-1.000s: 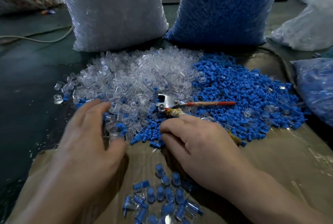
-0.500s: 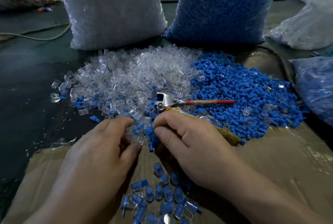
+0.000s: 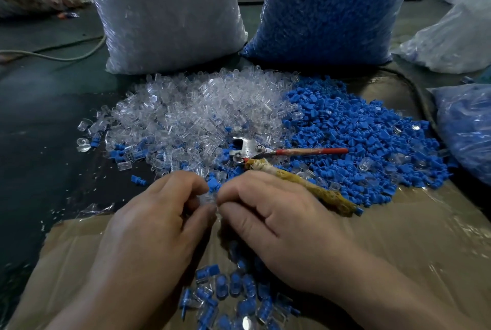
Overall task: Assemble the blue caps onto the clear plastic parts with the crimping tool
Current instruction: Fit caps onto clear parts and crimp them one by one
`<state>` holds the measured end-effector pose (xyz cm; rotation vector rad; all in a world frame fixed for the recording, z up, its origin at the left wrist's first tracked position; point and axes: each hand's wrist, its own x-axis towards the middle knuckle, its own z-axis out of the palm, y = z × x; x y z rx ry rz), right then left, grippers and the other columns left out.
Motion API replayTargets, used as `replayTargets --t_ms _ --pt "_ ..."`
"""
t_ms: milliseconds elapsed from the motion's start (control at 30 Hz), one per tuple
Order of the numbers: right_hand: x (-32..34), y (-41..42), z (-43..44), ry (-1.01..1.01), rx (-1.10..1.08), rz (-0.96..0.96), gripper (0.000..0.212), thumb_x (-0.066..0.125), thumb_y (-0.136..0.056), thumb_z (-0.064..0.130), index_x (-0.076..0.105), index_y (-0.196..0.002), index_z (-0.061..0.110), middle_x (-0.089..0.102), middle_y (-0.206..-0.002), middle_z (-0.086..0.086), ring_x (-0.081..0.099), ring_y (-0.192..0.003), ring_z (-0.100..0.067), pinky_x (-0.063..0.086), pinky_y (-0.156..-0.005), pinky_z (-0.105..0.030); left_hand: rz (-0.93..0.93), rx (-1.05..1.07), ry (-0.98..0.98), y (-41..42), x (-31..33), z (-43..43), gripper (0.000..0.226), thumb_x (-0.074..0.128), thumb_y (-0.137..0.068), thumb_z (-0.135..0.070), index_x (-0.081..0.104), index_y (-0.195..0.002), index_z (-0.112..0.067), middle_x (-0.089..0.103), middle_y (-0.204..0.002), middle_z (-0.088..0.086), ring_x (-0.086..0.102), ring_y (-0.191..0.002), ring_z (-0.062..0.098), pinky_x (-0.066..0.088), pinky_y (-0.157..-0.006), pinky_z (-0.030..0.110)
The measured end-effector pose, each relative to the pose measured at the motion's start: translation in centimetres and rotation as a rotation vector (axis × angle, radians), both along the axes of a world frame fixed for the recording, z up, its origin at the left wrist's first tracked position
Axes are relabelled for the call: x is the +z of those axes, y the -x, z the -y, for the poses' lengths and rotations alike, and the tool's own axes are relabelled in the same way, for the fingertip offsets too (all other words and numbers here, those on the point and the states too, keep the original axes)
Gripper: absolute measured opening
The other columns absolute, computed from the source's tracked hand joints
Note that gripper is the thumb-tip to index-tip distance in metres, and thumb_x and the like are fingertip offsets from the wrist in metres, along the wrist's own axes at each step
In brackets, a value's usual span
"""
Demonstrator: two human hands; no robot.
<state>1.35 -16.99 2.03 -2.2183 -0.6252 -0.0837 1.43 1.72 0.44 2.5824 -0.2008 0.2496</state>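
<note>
My left hand [image 3: 151, 223] and my right hand [image 3: 271, 220] meet fingertip to fingertip over the cardboard. Between them I pinch a clear plastic part [image 3: 208, 200] with a blue cap [image 3: 213, 185] at its top; which hand holds which piece is hard to tell. The crimping tool [image 3: 249, 151] lies on the heaps just beyond my right hand, one handle red [image 3: 310, 151], the other wrapped in yellow cloth [image 3: 305, 187]. A heap of clear parts [image 3: 191, 111] lies left of a heap of blue caps [image 3: 358, 135]. Several assembled pieces [image 3: 233, 295] lie below my hands.
A big bag of clear parts [image 3: 164, 10] and a big bag of blue caps [image 3: 326, 8] stand behind the heaps. More bags lie at right [image 3: 467, 130] and far right [image 3: 451, 37]. A cable [image 3: 53, 56] runs at the left. Cardboard [image 3: 398, 236] covers the near surface.
My left hand came in from the left edge of the clear heap to meet my right hand. Both hands now pinch small parts together at the fingertips.
</note>
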Motion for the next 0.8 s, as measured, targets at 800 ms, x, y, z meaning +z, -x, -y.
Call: replayTargets --t_ms 800 --pt "-0.09 -0.27 0.54 -0.327 -0.175 -0.074 0.008 0.058 -0.096 0.03 0.066 -0.095 0.029 0.065 -0.086 0.011 0.063 -0.083 -0.007 0.051 -0.07 -0.019 0.048 0.276 0.488 -0.91 -0.84 -0.38 0.025 0.056 -0.077 -0.055 0.063 -0.084 -0.032 0.064 -0.066 -0.012 0.055 -0.053 0.006 0.043 -0.05 0.03"
